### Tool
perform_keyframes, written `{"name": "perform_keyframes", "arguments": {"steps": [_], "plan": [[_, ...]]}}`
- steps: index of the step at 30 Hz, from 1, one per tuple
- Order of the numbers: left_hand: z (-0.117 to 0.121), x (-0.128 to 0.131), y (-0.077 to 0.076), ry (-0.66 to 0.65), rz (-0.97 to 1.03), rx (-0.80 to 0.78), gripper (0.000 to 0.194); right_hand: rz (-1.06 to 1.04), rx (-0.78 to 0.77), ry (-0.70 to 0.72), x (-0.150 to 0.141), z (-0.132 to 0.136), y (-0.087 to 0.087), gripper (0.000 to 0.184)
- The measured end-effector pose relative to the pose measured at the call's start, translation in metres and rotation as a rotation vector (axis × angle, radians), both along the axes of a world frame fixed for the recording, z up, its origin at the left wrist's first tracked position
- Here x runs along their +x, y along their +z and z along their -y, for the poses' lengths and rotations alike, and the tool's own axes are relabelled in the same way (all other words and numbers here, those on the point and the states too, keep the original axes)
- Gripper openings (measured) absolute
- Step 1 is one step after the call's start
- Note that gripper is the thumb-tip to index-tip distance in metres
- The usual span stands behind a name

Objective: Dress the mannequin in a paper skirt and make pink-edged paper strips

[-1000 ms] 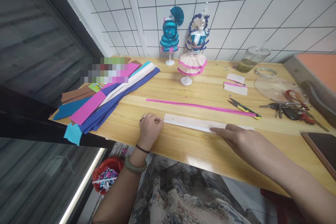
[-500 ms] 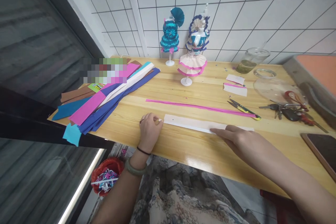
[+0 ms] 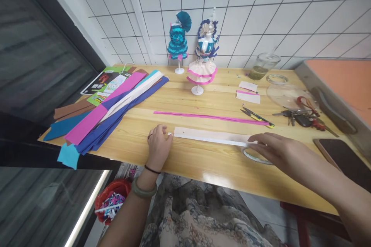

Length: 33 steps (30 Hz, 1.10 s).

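Note:
A pale pink paper strip (image 3: 208,134) lies lengthwise before me, with a whitish band along its near edge. My left hand (image 3: 160,144) rests at its left end, fingers curled in. A small white bit shows at the thumb tip; what the fingers pinch is unclear. Over the strip's right end, my right hand (image 3: 272,148) has bent fingers on a roll of tape (image 3: 251,157), which it partly hides. Behind the strip runs a narrow magenta strip (image 3: 208,117), its right end by yellow-and-black scissors (image 3: 257,117).
Coloured paper strips (image 3: 116,108) are piled left. Two small dressed figures on stands (image 3: 178,42) (image 3: 202,71) stand at the back. Rightward are a cup (image 3: 262,65), another tape roll (image 3: 277,79), keys (image 3: 303,117) and a phone (image 3: 343,158). A red bin (image 3: 101,197) is below.
My right hand has slid right along the pale strip, and the tape roll has come into view beneath it. My left hand stays at the left end. The view has shifted right.

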<state>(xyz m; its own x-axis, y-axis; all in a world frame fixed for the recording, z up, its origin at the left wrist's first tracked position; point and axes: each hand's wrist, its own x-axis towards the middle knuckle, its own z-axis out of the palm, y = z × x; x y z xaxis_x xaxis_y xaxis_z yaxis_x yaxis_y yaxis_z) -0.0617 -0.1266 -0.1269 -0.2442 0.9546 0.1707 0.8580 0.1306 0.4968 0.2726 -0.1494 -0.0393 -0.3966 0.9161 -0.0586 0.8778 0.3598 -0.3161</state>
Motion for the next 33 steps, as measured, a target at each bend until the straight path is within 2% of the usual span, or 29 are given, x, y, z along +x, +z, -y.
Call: {"name": "perform_keyframes", "arguments": {"steps": [10, 15, 23, 29, 33], "plan": [[-0.003, -0.002, 0.0, -0.006, -0.017, -0.027, 0.026, -0.014, -0.027, 0.154, 0.012, -0.009, -0.001, 0.029], [-0.004, -0.003, 0.0, -0.01, -0.022, -0.032, 0.025, 0.112, -0.012, 0.256, 0.014, -0.02, -0.004, 0.029], [-0.005, -0.005, -0.002, -0.015, -0.018, -0.025, 0.025, 0.325, 0.097, 0.286, 0.016, -0.021, -0.016, 0.027], [-0.005, -0.006, -0.002, -0.036, -0.033, -0.017, 0.024, 0.342, 0.131, 0.312, 0.022, -0.022, -0.023, 0.031], [-0.005, -0.006, -0.003, -0.042, -0.031, -0.008, 0.023, 0.294, 0.105, 0.311, 0.024, -0.024, -0.022, 0.034]]}}
